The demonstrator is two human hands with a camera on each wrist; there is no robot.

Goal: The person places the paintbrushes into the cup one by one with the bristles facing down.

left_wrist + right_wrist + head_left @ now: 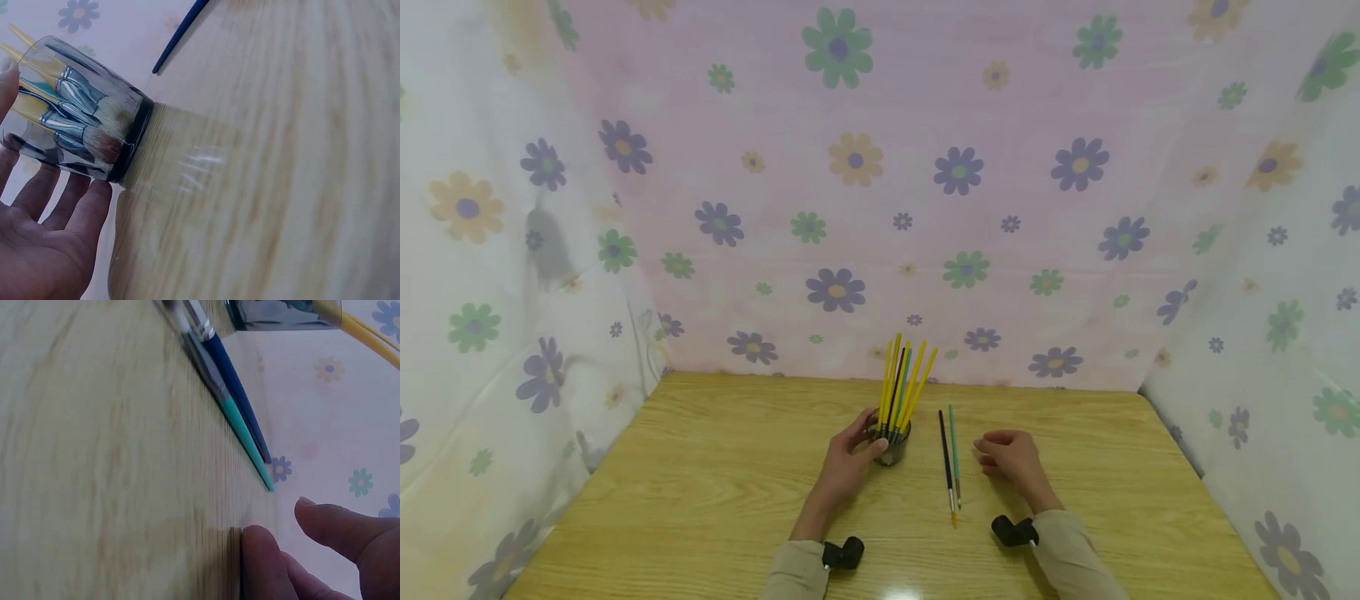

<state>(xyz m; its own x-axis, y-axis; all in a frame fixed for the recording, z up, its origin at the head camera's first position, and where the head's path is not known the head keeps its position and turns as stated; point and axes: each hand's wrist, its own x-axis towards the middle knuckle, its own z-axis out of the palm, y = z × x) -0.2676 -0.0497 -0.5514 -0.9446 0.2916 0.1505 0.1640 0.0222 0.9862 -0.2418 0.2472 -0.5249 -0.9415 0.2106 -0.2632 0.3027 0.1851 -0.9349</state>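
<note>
A clear dark-tinted glass (pixel 94 69) stands on the table with several paintbrushes (pixel 897 392) in it, bristles down, their yellow, dark and green handles rising above the rim. My left hand (pixel 844 458) holds this glass from the left, the thumb on the near side and the fingers around the other. To its right, a dark-blue-handled paintbrush (pixel 945 450) and a green-handled paintbrush (pixel 954 446) lie side by side, bristles toward me. Beyond them my right hand (pixel 1013 460) rests on the table, fingers loosely bent and holding nothing; it does not touch the brushes.
The wood-grain table (pixel 700 483) reaches back to a pink flowered curtain (pixel 895 108). White flowered cloth hangs at both sides. A black wrist device (pixel 844 553) sits at the left sleeve and another black device (pixel 1015 531) at the right sleeve.
</note>
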